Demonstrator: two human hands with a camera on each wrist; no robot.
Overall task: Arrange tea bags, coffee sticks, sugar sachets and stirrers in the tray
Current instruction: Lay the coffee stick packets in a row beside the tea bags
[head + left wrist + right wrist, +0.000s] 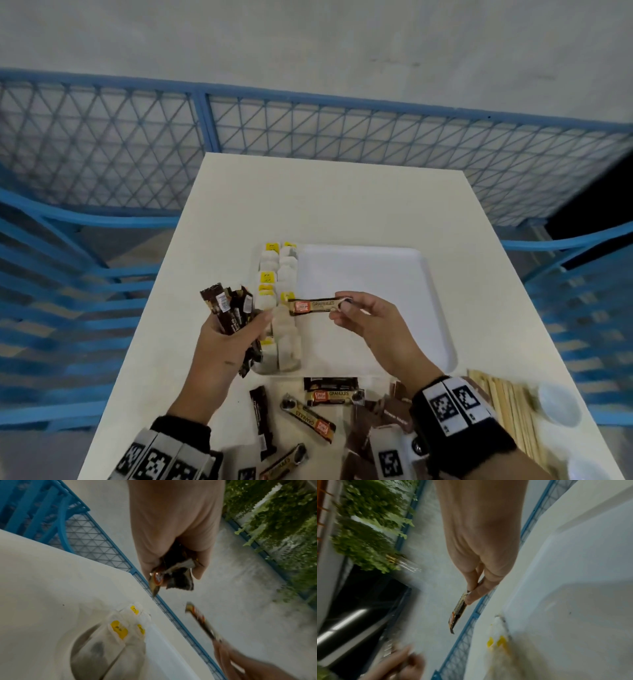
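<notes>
My left hand grips a bundle of dark brown coffee sticks upright, just left of the white tray; the left wrist view shows the bundle's ends poking from the fist. My right hand pinches one gold and brown coffee stick by its end, level over the tray's left part. The same coffee stick hangs from my fingertips in the right wrist view. Two rows of white tea bags with yellow tags fill the tray's left edge.
More coffee sticks and brown sugar sachets lie scattered on the white table near its front edge. Wooden stirrers and small white bowls sit at the front right. A blue mesh fence surrounds the table.
</notes>
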